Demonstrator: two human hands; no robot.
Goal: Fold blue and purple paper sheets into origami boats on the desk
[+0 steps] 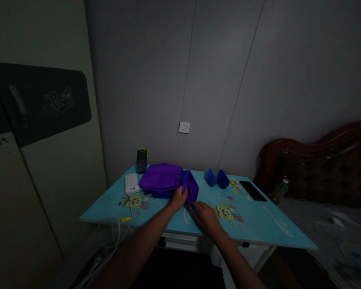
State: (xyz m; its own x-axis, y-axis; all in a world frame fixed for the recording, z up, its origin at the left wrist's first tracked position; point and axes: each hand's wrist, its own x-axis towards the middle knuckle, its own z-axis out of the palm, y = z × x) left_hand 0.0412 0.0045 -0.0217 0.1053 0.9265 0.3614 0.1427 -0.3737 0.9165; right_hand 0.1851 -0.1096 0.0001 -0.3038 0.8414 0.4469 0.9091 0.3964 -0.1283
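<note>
A purple sheet of paper (193, 188), partly folded, stands up off the table between my two hands. My left hand (178, 199) is closed on its left side, the thumb lying over the paper. My right hand (205, 215) has its fingers at the lower right corner of the same sheet, pinched on that edge. Behind and left of my left hand lies a loose stack of purple and blue paper (161, 177). Beyond my right hand stand two folded paper shapes, one lighter blue (211, 177) and one dark blue (222, 179).
The light blue table (258, 224) carries a white power bank (131, 184) with a cable (119, 233) running off the front edge. A dark bottle (142, 161) stands at the back left, and a black phone (252, 190) lies at the right. Beside the table is a bed headboard (321, 164).
</note>
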